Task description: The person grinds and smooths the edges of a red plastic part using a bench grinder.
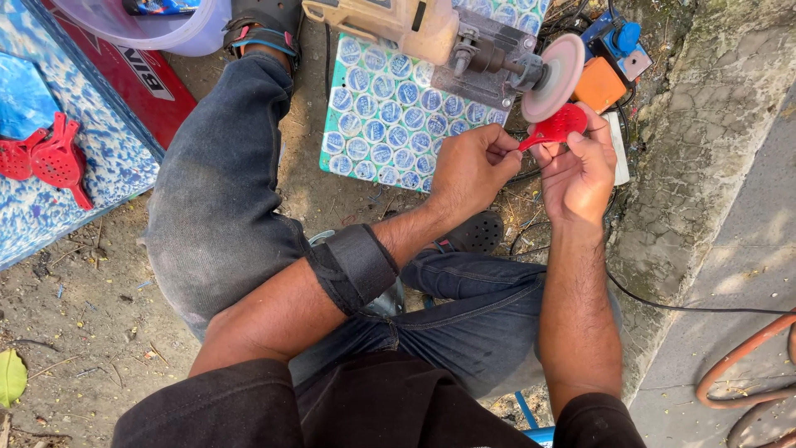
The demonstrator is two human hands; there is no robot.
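Against the wheel [553, 76], small red plastic paddle [554, 128]

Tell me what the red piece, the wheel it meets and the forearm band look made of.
Red piece: probably moulded plastic, evenly coloured and slightly glossy. Wheel: pinkish, matte disc on a motor shaft, likely an abrasive or buffing material; I cannot tell which. Band: black woven fabric, dull, wrapped flat around the left forearm.

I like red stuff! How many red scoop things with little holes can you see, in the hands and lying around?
Red perforated piece held in both hands, left hand and right hand, against the buffing wheel: 1
Red perforated pieces lying on the blue speckled board: 2
Total: 3
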